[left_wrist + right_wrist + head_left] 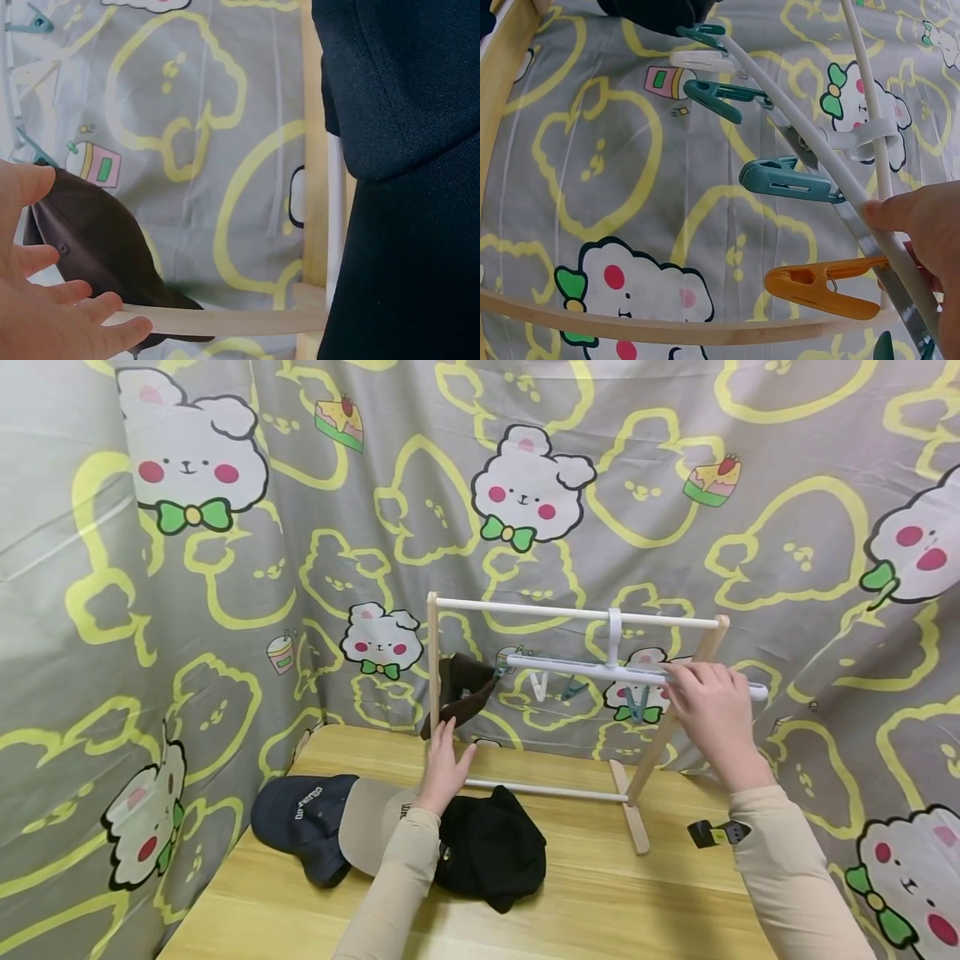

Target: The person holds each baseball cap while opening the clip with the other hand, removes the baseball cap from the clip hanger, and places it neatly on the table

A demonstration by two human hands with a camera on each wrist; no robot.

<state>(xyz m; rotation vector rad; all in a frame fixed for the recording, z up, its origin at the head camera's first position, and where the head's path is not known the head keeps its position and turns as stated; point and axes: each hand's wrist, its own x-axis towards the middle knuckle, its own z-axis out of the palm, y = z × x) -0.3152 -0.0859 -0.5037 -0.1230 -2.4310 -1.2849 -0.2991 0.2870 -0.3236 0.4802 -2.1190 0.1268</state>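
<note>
With the brown cloth cap (97, 232) clipped, the white plastic hanger (577, 669) is gripped by right fingers (712, 677), left fingers (127, 332) spread; next, the black cloth cap (491, 847) is presumably needed.

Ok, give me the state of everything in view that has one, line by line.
Rack, standing on the table
Hanger, hooked over the rack's top bar
Brown cap, hanging from a teal clip
White clip, holding nothing
Two middle teal clips, holding nothing
Orange clip, holding nothing
Navy cap, lying on the table
Beige cap, lying on the table
Black cap, lying on the table
Left hand, fingers extended
Right hand, gripping the hanger
</note>
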